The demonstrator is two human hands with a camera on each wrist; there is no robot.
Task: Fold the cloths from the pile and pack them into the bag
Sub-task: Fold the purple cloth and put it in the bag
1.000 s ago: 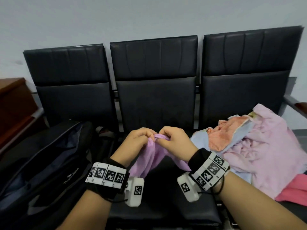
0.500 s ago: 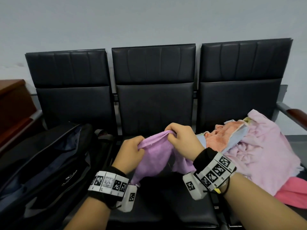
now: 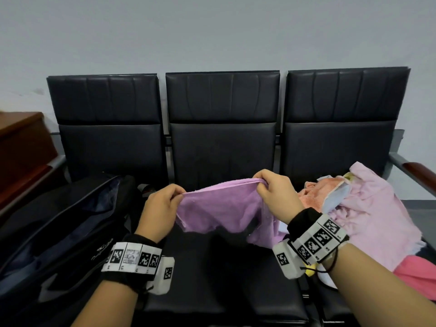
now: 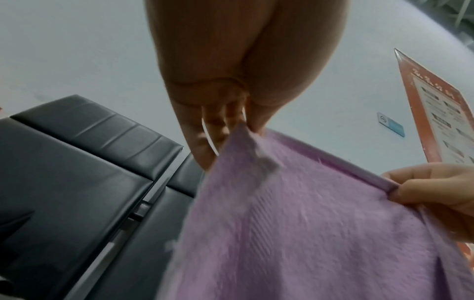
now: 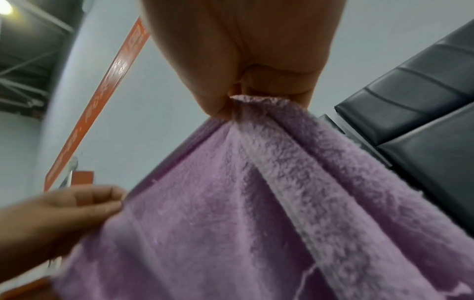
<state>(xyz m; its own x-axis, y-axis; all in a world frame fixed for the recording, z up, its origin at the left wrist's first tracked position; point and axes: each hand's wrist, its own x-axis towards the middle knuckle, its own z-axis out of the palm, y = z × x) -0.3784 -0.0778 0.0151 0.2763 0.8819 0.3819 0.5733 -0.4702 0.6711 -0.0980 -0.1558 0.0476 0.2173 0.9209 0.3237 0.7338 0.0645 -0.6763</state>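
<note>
Three black padded seats (image 3: 221, 267) stand in a row against a pale grey wall; above the middle seat the left hand (image 3: 160, 208) and the right hand (image 3: 276, 194) each pinch an end of the top edge of a lilac cloth (image 3: 219, 208), which hangs spread between them; a black bag (image 3: 59, 232) lies open on the left seat; the pile of pink and orange cloths (image 3: 368, 208) sits on the right seat.

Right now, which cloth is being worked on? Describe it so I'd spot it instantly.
Find the row of three black seats. Above the middle one, the left hand and right hand pinch a cloth's top edge. It is the lilac cloth, the only one held up; the pile lies on the right seat.
</note>
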